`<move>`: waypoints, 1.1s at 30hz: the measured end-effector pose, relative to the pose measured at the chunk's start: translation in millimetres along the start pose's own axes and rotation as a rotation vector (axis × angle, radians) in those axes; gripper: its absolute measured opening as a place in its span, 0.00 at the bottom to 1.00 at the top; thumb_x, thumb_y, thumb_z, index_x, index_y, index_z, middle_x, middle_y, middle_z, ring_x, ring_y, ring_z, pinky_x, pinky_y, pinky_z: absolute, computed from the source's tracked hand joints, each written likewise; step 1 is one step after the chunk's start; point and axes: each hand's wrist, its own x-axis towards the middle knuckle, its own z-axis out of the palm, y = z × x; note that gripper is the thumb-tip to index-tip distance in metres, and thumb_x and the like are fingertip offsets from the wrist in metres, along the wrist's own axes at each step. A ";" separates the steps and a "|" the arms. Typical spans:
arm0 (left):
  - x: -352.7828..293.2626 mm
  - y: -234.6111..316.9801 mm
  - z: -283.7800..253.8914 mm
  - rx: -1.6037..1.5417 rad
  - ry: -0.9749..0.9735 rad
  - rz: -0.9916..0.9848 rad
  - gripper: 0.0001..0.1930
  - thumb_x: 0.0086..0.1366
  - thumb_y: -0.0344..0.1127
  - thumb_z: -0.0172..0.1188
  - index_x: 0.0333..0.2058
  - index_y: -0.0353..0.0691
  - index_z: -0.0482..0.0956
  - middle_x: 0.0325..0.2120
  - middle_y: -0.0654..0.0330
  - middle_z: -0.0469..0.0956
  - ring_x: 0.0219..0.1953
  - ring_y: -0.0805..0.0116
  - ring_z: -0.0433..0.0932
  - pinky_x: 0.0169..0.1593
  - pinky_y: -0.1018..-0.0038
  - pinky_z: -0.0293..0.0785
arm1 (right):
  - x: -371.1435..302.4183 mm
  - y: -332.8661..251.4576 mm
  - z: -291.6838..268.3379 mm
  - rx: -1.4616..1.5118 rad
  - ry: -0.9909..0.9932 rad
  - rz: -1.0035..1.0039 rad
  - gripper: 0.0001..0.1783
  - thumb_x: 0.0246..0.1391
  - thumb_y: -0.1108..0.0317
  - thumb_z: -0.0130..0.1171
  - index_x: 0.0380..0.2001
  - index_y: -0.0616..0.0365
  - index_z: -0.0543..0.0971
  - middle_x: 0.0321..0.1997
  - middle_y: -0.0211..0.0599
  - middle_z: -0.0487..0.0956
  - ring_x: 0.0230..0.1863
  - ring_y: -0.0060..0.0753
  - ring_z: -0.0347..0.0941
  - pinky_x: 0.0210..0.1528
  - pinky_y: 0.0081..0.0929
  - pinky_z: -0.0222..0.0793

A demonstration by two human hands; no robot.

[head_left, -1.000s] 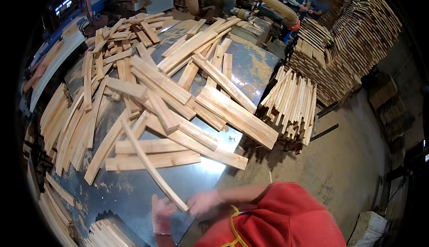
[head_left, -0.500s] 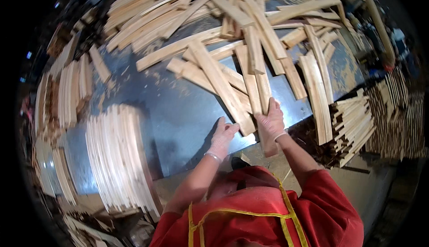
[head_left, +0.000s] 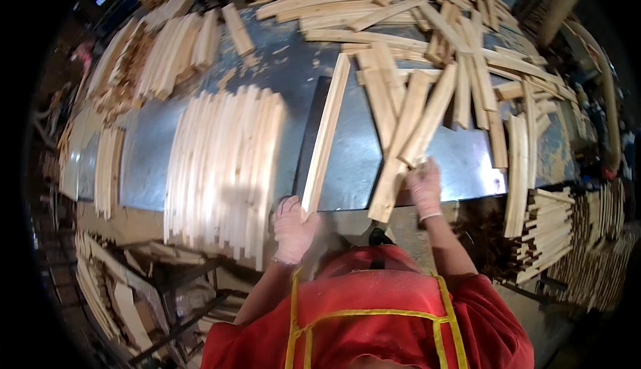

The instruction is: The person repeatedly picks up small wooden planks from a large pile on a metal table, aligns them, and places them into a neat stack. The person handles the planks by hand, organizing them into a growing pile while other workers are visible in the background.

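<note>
My left hand [head_left: 294, 230], in a pale glove, is closed round the near end of a wooden strip [head_left: 326, 135]. That strip stands on its narrow edge above the metal tabletop, casting a dark shadow on its left. Left of it lies a row of similar strips [head_left: 224, 165], side by side. My right hand [head_left: 425, 187], gloved too, has its fingers at the near end of another wooden strip [head_left: 431, 115], which slants over the pile; part of its grip is hidden. Beside that hand, a longer strip [head_left: 394, 162] reaches past the table's front edge.
A loose heap of strips [head_left: 461, 28] covers the far right of the metal table [head_left: 347, 168]. More stacks [head_left: 170, 55] stand at the far left. A small bundle [head_left: 109, 172] lies at the left edge, and a stack of strips [head_left: 544, 232] is at the right.
The view has shifted, with the table's left side nearer the middle. My left hand, empty before, now holds a strip near the row. My right hand has moved from one strip to another's end.
</note>
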 end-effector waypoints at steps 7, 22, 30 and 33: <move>-45.2 -76.5 -14.3 0.478 -0.041 -0.265 0.43 0.64 0.51 0.66 0.74 0.42 0.62 0.74 0.51 0.60 0.77 0.39 0.54 0.79 0.46 0.48 | 143.5 -4.9 0.6 -0.169 0.007 0.165 0.51 0.53 0.48 0.74 0.69 0.71 0.64 0.65 0.63 0.76 0.63 0.58 0.75 0.66 0.44 0.68; 85.7 81.6 -2.7 -0.673 -0.280 -0.542 0.40 0.61 0.41 0.69 0.70 0.35 0.65 0.51 0.40 0.82 0.57 0.43 0.81 0.64 0.59 0.75 | 128.3 -69.8 30.6 -0.515 -0.116 -0.416 0.51 0.57 0.42 0.72 0.73 0.64 0.67 0.74 0.68 0.66 0.75 0.64 0.62 0.76 0.49 0.60; 32.2 -26.6 -6.7 0.357 0.233 -0.271 0.39 0.56 0.40 0.71 0.66 0.41 0.70 0.65 0.50 0.67 0.69 0.44 0.64 0.71 0.48 0.60 | 172.9 -34.8 50.1 -0.485 -0.080 -0.136 0.52 0.53 0.55 0.73 0.76 0.64 0.61 0.79 0.59 0.57 0.77 0.59 0.59 0.77 0.40 0.58; -7.8 -52.3 -6.8 0.349 0.375 -0.308 0.39 0.58 0.44 0.72 0.67 0.40 0.69 0.68 0.50 0.66 0.70 0.46 0.65 0.72 0.49 0.60 | 143.1 -66.4 57.6 -0.144 -0.111 -0.159 0.48 0.54 0.69 0.67 0.77 0.64 0.60 0.75 0.49 0.66 0.71 0.48 0.67 0.72 0.35 0.64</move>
